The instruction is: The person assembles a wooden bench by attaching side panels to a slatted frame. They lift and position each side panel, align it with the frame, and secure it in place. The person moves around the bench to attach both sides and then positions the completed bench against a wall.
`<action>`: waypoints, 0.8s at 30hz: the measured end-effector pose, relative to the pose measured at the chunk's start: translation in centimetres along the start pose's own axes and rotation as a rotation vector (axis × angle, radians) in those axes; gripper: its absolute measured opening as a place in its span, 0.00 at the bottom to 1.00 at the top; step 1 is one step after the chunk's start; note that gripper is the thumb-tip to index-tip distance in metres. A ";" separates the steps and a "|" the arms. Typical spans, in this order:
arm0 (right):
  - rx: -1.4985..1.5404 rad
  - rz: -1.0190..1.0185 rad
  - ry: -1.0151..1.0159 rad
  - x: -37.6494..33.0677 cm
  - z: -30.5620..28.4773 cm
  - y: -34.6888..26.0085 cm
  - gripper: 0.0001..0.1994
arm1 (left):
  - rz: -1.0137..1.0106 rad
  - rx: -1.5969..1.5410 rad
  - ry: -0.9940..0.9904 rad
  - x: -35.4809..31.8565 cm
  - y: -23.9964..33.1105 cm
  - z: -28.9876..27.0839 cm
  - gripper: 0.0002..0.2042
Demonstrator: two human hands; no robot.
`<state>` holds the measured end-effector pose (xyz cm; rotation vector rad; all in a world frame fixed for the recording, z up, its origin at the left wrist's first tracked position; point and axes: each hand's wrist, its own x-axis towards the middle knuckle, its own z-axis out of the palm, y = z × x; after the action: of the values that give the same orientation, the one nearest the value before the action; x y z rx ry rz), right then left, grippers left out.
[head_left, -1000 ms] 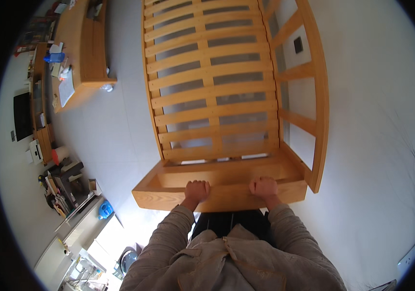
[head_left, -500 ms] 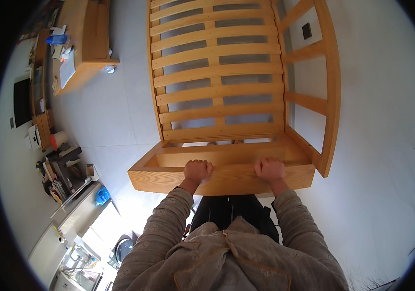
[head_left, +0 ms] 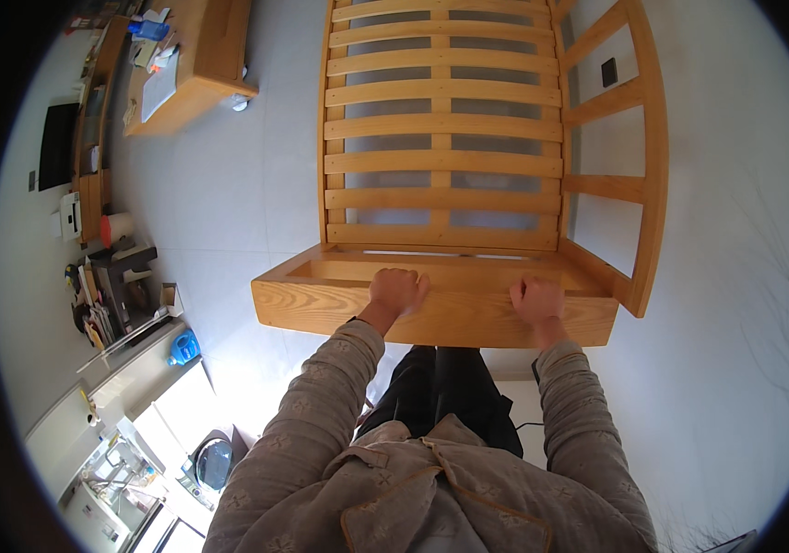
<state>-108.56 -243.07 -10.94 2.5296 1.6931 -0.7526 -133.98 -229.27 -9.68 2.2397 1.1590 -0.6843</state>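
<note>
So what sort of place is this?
Probably a room in someone's home: there's a slatted wooden bed frame, a wooden desk with papers on it, and what looks like a television.

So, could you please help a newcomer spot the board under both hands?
Find the wooden bed frame. Across its near end runs a board, left hand and right hand gripping its edge. Its broad, wavy-grained face differs from the narrow slats beyond.
</note>
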 end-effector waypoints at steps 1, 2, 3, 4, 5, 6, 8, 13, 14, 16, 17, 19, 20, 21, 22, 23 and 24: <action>-0.003 0.004 0.014 0.0 0.1 0.0 0.15 | -0.007 -0.004 -0.015 0.0 0.1 -0.1 0.24; -0.004 0.026 -0.024 0.0 -0.1 -0.2 0.14 | -0.015 -0.008 -0.034 -0.1 0.0 -0.1 0.25; -0.005 0.047 -0.062 0.0 -0.4 -0.4 0.14 | -0.024 -0.013 -0.053 -0.1 -0.1 0.0 0.26; -0.007 0.068 -0.100 0.0 -0.7 -0.6 0.13 | -0.024 -0.033 -0.038 -0.2 -0.2 -0.1 0.26; -0.005 0.072 -0.074 -0.2 -0.7 -0.7 0.14 | -0.023 -0.054 -0.026 -0.4 -0.2 0.0 0.25; -0.003 0.076 -0.047 -0.3 -0.6 -0.8 0.14 | -0.023 -0.076 -0.014 -0.4 -0.3 0.2 0.25; 0.000 0.062 0.000 -0.5 -0.2 -0.8 0.14 | 0.015 -0.167 0.094 -0.5 -1.0 1.1 0.22; 0.025 0.053 0.026 -0.6 0.6 -0.4 0.13 | 0.036 -0.230 0.336 -2.2 -2.9 3.0 0.16; 0.015 0.050 0.023 -0.6 0.7 -0.4 0.13 | 0.020 -0.218 0.377 -2.7 -3.6 3.1 0.16; -0.004 0.043 0.017 -0.6 0.9 -0.3 0.13 | -0.041 -0.209 0.413 -4.2 -4.7 3.4 0.18; -0.008 0.055 0.016 -0.6 0.9 -0.5 0.13 | -0.084 -0.212 0.407 -5.1 -5.2 2.9 0.19; -0.015 0.078 0.012 -0.8 0.7 -0.8 0.12 | -0.121 -0.203 0.395 -6.5 -6.4 3.0 0.22; -0.017 0.062 0.025 -0.8 0.8 -0.7 0.12 | -0.116 -0.194 0.390 -7.0 -7.0 3.4 0.24; -0.018 0.046 0.039 -0.8 0.9 -0.7 0.13 | -0.110 -0.184 0.385 -7.6 -7.5 3.6 0.26; -0.018 0.031 0.052 -0.7 0.9 -0.6 0.13 | -0.075 -0.197 0.399 -8.1 -7.8 3.8 0.26; -0.013 0.025 0.049 -0.7 1.0 -0.6 0.13 | -0.038 -0.213 0.411 -8.8 -7.8 3.4 0.27; -0.008 0.019 0.045 -0.6 1.0 -0.6 0.13 | -0.001 -0.229 0.423 -9.4 -7.8 3.2 0.28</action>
<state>-109.63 -243.61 -11.43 2.5729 1.6789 -0.6914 -145.95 -232.90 -7.72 2.2418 1.3548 -0.0642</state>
